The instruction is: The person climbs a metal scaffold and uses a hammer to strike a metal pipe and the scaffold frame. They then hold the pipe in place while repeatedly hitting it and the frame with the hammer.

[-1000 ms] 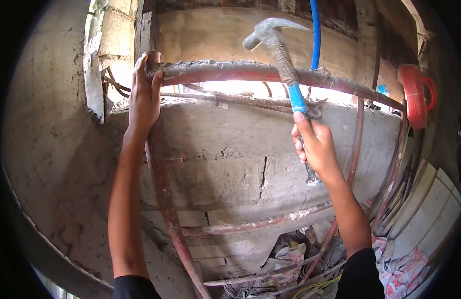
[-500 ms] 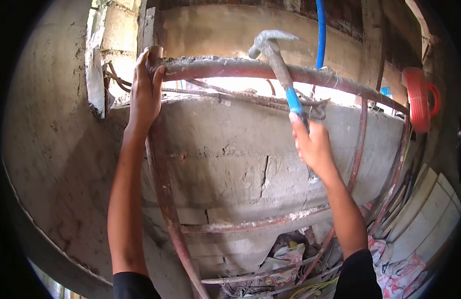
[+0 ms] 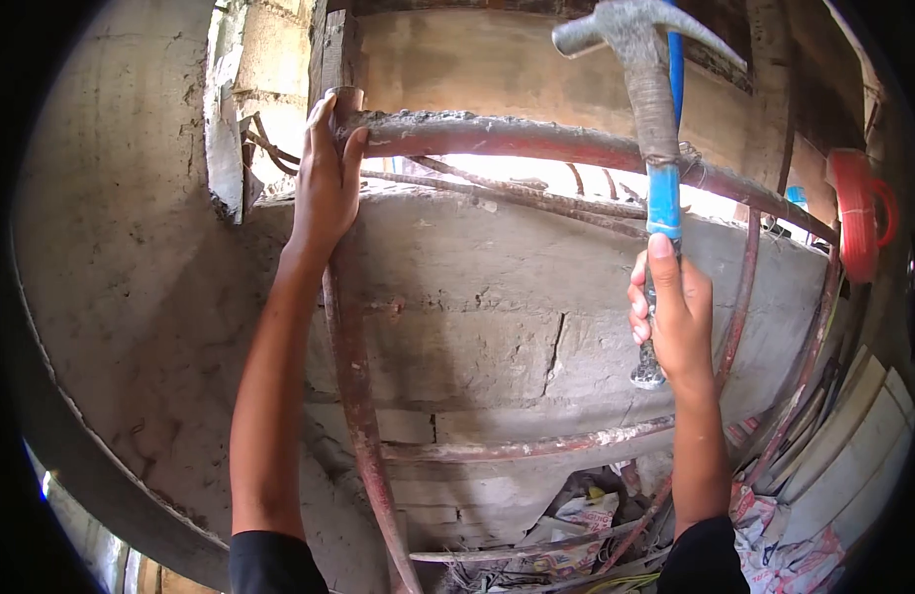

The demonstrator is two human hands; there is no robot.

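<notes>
My right hand (image 3: 680,312) is wrapped round the handle of a claw hammer (image 3: 647,104), which stands nearly upright with its head raised above the top bar. Blue wrapping shows on the hammer's handle just over my thumb. My left hand (image 3: 329,183) grips the top left corner of a red metal pipe frame (image 3: 507,139), by the short open pipe end. Crusted grey mortar lies along the upper side of the frame's top bar. The palm side of my left hand is hidden.
Behind the frame stands a grey concrete wall (image 3: 477,257) with a vertical crack. Rusty rebar (image 3: 536,198) runs through the gap above it. A red coil (image 3: 855,218) hangs at the right end. Boards (image 3: 843,445) and crumpled sacks (image 3: 794,544) lie at lower right.
The hammer has swung up and back towards me, turning from a leftward lean to nearly upright. My left hand keeps its hold on the frame while the view shifts slightly.
</notes>
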